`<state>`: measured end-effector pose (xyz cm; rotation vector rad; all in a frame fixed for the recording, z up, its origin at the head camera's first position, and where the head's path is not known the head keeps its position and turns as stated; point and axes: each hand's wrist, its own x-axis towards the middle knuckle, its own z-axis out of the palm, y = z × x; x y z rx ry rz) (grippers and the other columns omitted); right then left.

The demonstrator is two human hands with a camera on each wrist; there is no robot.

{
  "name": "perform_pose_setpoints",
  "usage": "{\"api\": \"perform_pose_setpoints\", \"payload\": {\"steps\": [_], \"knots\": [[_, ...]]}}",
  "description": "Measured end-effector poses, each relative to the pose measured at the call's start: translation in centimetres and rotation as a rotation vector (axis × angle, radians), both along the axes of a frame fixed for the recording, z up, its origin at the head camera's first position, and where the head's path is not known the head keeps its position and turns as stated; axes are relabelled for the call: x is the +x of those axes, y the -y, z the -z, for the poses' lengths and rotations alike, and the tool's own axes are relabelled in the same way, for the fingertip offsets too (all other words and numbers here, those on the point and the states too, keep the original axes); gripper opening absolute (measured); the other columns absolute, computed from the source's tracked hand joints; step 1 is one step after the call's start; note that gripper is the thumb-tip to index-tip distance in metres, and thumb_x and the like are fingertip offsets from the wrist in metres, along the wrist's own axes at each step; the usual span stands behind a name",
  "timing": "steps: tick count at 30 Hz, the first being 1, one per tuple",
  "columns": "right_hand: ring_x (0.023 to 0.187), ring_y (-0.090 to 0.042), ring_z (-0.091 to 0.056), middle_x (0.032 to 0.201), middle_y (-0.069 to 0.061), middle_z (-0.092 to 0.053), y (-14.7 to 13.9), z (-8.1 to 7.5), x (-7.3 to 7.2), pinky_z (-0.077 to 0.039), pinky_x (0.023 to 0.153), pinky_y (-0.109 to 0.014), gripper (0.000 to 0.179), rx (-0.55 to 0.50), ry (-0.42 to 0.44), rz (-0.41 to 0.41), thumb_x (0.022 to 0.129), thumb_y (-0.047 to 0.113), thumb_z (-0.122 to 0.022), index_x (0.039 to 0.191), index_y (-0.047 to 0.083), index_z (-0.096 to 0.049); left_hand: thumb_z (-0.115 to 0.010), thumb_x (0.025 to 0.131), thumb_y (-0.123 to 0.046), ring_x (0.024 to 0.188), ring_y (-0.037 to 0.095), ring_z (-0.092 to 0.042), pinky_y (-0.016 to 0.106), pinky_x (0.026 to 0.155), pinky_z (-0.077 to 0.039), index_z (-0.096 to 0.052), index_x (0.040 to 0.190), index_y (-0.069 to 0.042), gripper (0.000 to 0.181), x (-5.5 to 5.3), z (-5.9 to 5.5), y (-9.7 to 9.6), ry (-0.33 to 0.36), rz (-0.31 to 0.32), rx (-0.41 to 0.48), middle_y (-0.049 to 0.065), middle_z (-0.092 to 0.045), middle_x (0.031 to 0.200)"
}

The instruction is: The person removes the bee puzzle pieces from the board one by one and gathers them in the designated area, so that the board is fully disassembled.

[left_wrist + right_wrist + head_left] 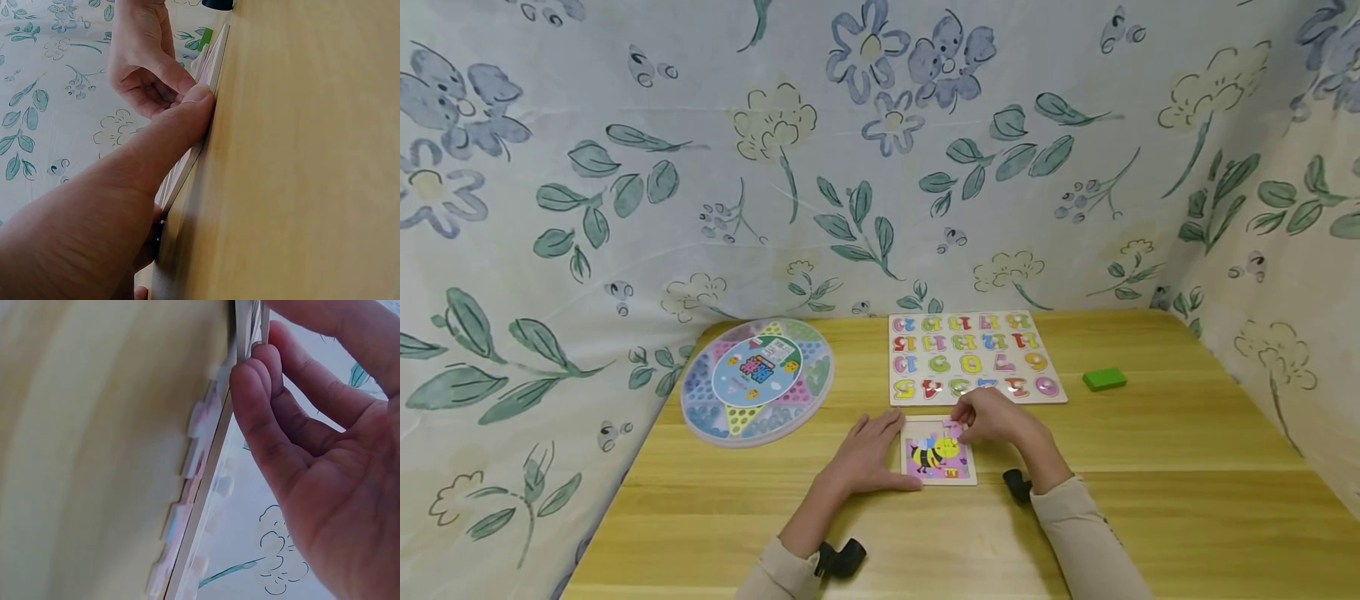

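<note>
A small square jigsaw puzzle of a bee [936, 454] lies on the table in a pale wooden frame [940, 482]. My left hand [872, 454] rests against the frame's left side, fingers and thumb extended, with the thumb [181, 122] along the near edge. At the far right corner my right hand [992, 417] pinches a pink puzzle piece [952, 428] between thumb and fingertips. In the right wrist view, the right hand [331, 431] has its fingers bent, and the puzzle's pieces [178, 519] appear edge-on.
Just beyond the puzzle lies a number board [970, 358] with colourful numerals. A round Chinese checkers set [756, 379] sits at the left. To the right is a green block [1105, 379]. A floral cloth [865, 167] hangs behind the wooden table [1150, 500].
</note>
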<state>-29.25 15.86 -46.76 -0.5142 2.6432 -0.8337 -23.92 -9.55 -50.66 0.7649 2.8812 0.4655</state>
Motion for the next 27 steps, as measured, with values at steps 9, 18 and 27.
{"api": "perform_pose_setpoints", "payload": {"steps": [9,18,27], "knots": [[0.072,-0.014,-0.055,0.079,-0.001,-0.064,-0.4,0.1,0.0,-0.048,0.066,-0.027,0.022,-0.025,-0.007,0.02,0.071,0.009,-0.085,0.088,0.009,-0.07,-0.063,0.072,-0.078,0.15,0.017,-0.023,0.047,0.124,-0.015,-0.027,0.155,-0.012,0.112,0.0,0.3,0.0,-0.004,0.002,-0.004,0.001,-0.025,0.162],[0.072,-0.014,-0.055,0.079,0.0,-0.063,-0.7,-0.2,0.0,-0.048,0.065,-0.026,0.023,-0.027,-0.016,0.019,0.071,0.012,-0.086,0.086,0.009,-0.07,-0.062,0.072,-0.079,0.151,0.016,-0.021,0.047,0.124,-0.015,-0.026,0.155,-0.012,0.112,-0.2,0.4,0.0,-0.011,0.003,-0.005,0.001,-0.024,0.163],[0.072,-0.013,-0.056,0.079,0.0,-0.064,-1.4,0.2,0.1,-0.049,0.064,-0.025,0.022,-0.053,-0.015,0.012,0.07,0.01,-0.085,0.086,0.009,-0.071,-0.063,0.072,-0.078,0.151,0.017,-0.021,0.047,0.124,-0.015,-0.026,0.155,-0.012,0.112,-0.1,0.3,0.1,-0.001,0.001,-0.003,0.001,-0.024,0.163]]}}
